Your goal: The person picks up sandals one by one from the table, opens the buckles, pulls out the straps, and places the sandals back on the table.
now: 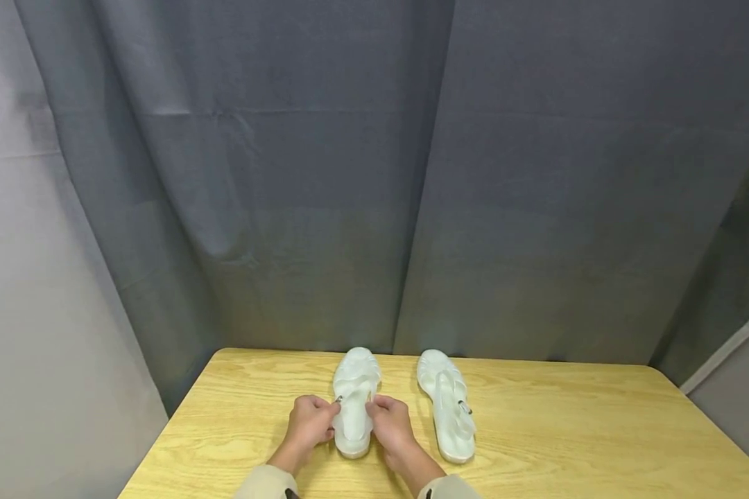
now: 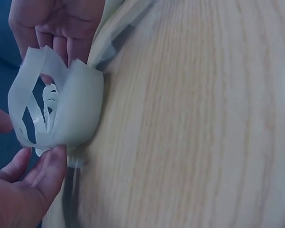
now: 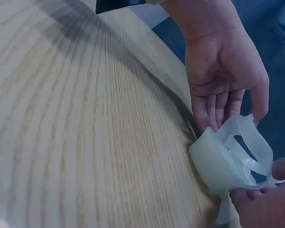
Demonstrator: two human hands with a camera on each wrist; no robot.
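Observation:
Two whitish, translucent jelly sandals lie on the table, toes pointing away. The left sandal (image 1: 357, 367) is between my hands. My left hand (image 1: 308, 421) pinches its left edge by a small metal buckle (image 1: 339, 399). On the opposite side, my right hand (image 1: 393, 424) pinches the ankle strap between thumb and fingers. The strap (image 2: 26, 88) stands up in a loop above the sole in the left wrist view, and the rounded heel (image 3: 206, 164) faces the camera in the right wrist view. Whether the strap is fastened cannot be told.
The second sandal (image 1: 454, 447) lies to the right, slightly turned, its strap and buckle loose on top. A wood-grain table (image 1: 568, 430) carries both. Grey curtains (image 1: 324, 208) hang right behind its back edge, with a pale curtain (image 1: 37, 312) at left.

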